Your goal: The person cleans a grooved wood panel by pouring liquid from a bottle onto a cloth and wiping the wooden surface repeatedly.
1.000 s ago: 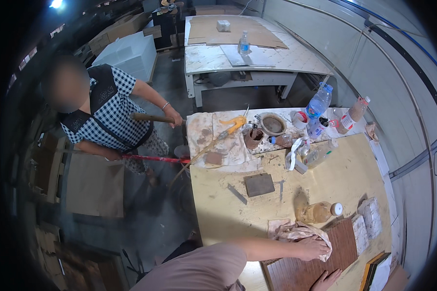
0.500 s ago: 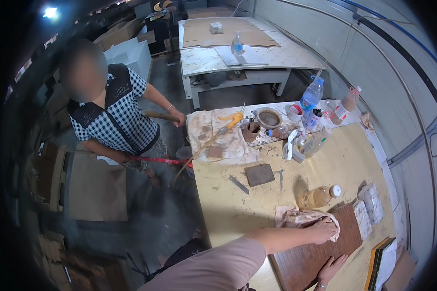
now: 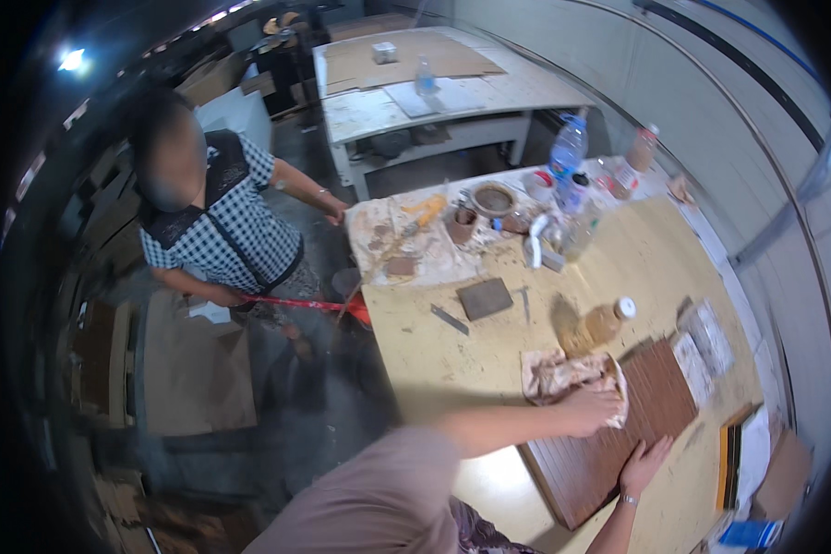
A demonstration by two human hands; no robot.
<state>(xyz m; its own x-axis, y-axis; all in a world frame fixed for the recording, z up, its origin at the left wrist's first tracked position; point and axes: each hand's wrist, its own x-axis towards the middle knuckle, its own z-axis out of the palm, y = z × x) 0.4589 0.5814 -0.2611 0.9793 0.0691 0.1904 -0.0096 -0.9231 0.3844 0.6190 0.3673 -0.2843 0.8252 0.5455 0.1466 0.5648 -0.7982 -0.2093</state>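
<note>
My left hand point(image 3: 593, 413) presses a stained, crumpled cloth point(image 3: 563, 377) down on a brown wood-grain board point(image 3: 656, 388), its fingers bunched on the cloth's right part. On the board's near right edge lies my right hand point(image 3: 644, 466), flat with fingers stretched; a band circles the wrist. The board lies slanted on the yellowish tabletop point(image 3: 434, 369). Just beyond the cloth stands a bottle of amber liquid with a white cap point(image 3: 605, 323). My left fingertips are partly lost in the cloth folds.
Across the table's left corner stands a person point(image 3: 222, 203) in a checked shirt, holding a red pole point(image 3: 295, 303). A dark block point(image 3: 485, 299), a bowl point(image 3: 494, 198), a large blue-labelled bottle point(image 3: 568, 148) and plastic packets point(image 3: 706, 337) are on the table.
My left hand and the cloth sit slightly further left and nearer on the board. My right hand has slid up along its edge. The person's stick no longer shows. The whole view has shifted.
</note>
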